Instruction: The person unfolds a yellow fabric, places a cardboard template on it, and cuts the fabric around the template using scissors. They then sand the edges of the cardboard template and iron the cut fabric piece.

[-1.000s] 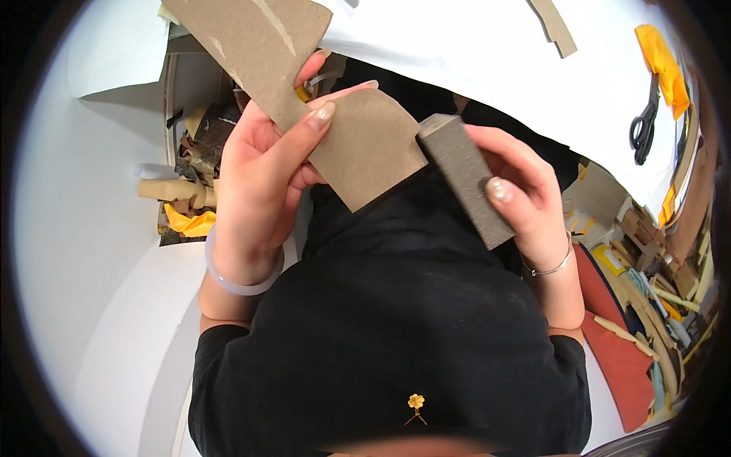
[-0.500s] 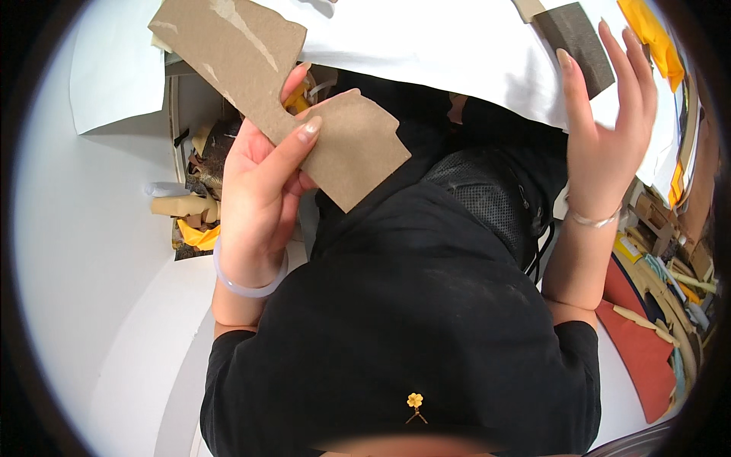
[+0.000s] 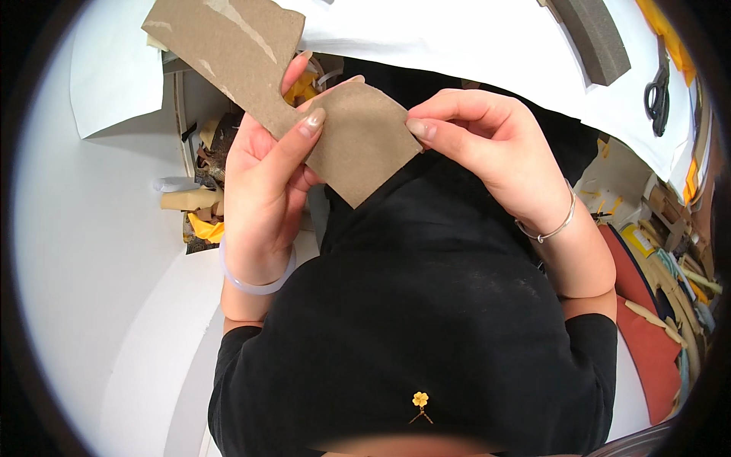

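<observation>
A flat grey-brown cut piece (image 3: 365, 145), like thick card or leather backing, is held up over my lap. Its long upper part carries pale streaks, and a notch narrows it near my left fingers. My left hand (image 3: 263, 179) grips it at that narrow part, thumb on the face and fingers behind. At the right corner of the piece, my right hand (image 3: 491, 141) pinches the edge between thumb and forefinger. A dark grey block (image 3: 590, 38) lies on the white-covered worktop beyond my right hand, with black-handled scissors (image 3: 657, 103) beside it.
The white worktop cover (image 3: 426, 34) hangs over the near edge. Left of my left arm sits a heap of scraps (image 3: 205, 194). On the right are yellow material (image 3: 670, 34), a red sheet (image 3: 647, 358) and stacked offcuts (image 3: 678, 266). A white sheet (image 3: 118, 84) hangs far left.
My right hand has come down and left from beside the grey block, closing on the right corner of the brown piece. My left hand keeps its hold. The scissors have come into sight.
</observation>
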### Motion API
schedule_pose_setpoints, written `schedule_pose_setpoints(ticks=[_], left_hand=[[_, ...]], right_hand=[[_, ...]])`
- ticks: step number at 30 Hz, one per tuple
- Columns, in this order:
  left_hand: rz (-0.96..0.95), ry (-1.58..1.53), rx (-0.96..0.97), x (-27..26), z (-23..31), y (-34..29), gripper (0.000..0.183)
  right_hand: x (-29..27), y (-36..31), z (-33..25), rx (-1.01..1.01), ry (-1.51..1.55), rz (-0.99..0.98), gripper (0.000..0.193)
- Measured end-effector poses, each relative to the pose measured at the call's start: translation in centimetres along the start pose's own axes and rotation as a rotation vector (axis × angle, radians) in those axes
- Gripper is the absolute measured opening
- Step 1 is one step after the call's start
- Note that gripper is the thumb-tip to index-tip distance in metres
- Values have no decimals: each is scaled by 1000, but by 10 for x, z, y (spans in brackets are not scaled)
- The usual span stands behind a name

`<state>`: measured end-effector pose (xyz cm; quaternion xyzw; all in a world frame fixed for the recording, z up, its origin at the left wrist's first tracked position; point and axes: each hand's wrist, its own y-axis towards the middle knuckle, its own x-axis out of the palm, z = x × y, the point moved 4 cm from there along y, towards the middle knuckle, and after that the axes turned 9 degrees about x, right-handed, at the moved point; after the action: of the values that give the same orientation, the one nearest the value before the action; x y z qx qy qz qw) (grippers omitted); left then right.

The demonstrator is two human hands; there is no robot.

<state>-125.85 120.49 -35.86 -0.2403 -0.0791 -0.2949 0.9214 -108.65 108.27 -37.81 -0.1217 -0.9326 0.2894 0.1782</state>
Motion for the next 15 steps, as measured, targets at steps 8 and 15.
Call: schedule_pose_setpoints(ticks=[8, 15], left_hand=[[-23, -31, -3, 1, 1, 0, 61], [-18, -24, -5, 3, 1, 0, 62]], right_hand=[[-1, 2, 2, -15, 0, 0, 12], [-4, 4, 7, -53, -18, 6, 10]])
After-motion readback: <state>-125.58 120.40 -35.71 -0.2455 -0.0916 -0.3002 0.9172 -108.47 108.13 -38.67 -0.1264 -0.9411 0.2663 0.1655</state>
